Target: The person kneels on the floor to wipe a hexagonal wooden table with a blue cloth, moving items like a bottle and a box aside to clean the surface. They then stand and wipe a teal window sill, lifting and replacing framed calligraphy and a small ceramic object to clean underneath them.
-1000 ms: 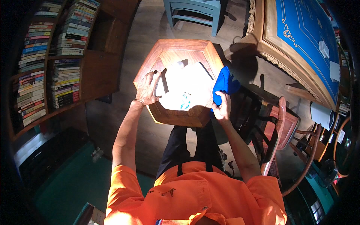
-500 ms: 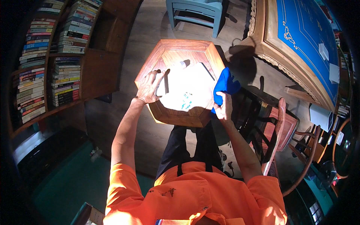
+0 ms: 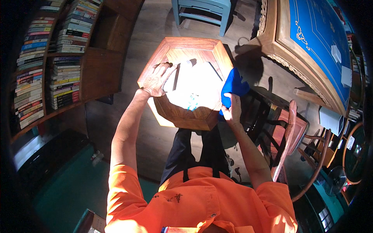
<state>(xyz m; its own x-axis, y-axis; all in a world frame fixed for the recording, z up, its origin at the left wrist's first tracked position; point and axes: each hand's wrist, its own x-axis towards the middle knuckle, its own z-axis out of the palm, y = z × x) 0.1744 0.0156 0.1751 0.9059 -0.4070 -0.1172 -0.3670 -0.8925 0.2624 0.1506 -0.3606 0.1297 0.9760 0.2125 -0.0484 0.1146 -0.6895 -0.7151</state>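
A small hexagonal wooden table [image 3: 182,116] stands in front of me, its top washed out by bright light. My left hand [image 3: 157,79] lies flat with fingers spread on the table's left side. My right hand [image 3: 232,110] grips a blue cloth [image 3: 232,85] at the table's right edge. A small dark, thin object [image 3: 214,71] lies on the top near the cloth, and a tiny teal speck [image 3: 191,105] sits near the front.
Bookshelves [image 3: 46,54] packed with books curve along the left. A light blue chair [image 3: 202,9] stands beyond the table. A large carved table with a blue top [image 3: 311,42] is on the right, and a dark wooden chair [image 3: 287,136] stands close at my right.
My right hand has slid the blue cloth slightly along the table's right edge. The left hand stays planted on the left side.
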